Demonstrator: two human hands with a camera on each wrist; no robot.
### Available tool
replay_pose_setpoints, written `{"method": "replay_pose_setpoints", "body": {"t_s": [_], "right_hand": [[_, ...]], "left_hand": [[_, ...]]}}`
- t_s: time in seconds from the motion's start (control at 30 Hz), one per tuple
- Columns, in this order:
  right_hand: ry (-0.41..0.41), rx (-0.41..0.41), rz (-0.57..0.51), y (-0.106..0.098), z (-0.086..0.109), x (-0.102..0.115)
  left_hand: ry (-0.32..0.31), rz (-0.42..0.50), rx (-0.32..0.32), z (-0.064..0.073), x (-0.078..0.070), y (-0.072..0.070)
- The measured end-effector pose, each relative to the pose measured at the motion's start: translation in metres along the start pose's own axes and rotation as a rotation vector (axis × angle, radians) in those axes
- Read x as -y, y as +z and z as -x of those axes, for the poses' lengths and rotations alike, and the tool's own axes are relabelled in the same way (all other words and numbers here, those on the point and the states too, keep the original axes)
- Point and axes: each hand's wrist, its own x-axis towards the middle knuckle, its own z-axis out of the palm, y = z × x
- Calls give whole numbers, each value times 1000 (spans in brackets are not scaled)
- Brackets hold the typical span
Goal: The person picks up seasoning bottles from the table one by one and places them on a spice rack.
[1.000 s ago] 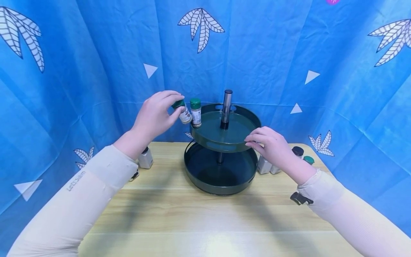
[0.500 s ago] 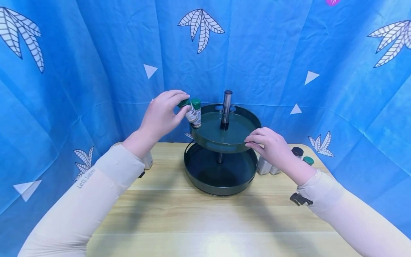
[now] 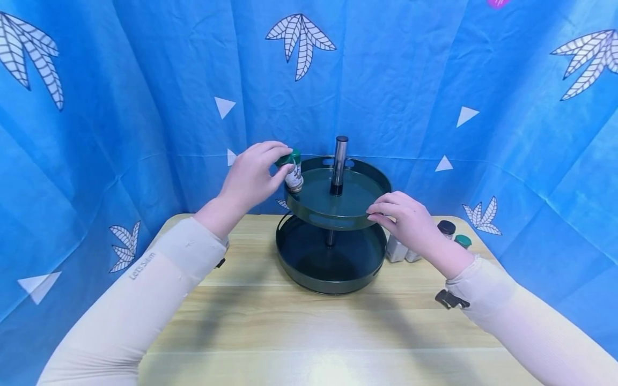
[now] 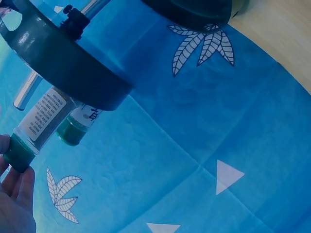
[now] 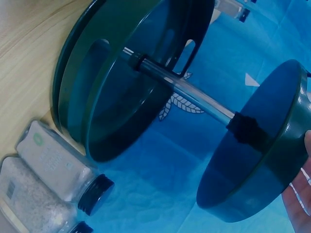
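Nearest, pale left sleeve (image 3: 159,271), lettering I read as "Let's Slim". Left grip (image 3: 258,172) pinches a green-capped jar (image 3: 294,182) by the lid, tilted at the left edge of the upper tray (image 3: 338,206), label print too fine to read; right grip (image 3: 405,220) clasps that tray's rim, its forearm (image 3: 512,308) partly hiding other jars (image 3: 397,249) on the desk (image 3: 270,327). Beyond: a second green-topped jar (image 4: 82,119), then leaf-printed blue curtain (image 3: 401,80).

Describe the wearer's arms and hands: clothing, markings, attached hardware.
Off-white, close-fitting fabric long sleeves: left sleeve, right sleeve. Small grey lettering, apparently "Let's Slim", runs along the left forearm. A black, clip-like piece juts from the right cuff; a small black bit peeks out at the left cuff. Left hand and right hand are ungloved. No cables visible.
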Motion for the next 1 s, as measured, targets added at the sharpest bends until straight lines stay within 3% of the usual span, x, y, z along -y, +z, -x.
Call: {"method": "replay_pose_setpoints", "body": {"t_s": [1.0], "right_hand": [[4, -2, -3, -1, 0, 2]], "left_hand": [[-82, 10, 180, -4, 6, 22]]}}
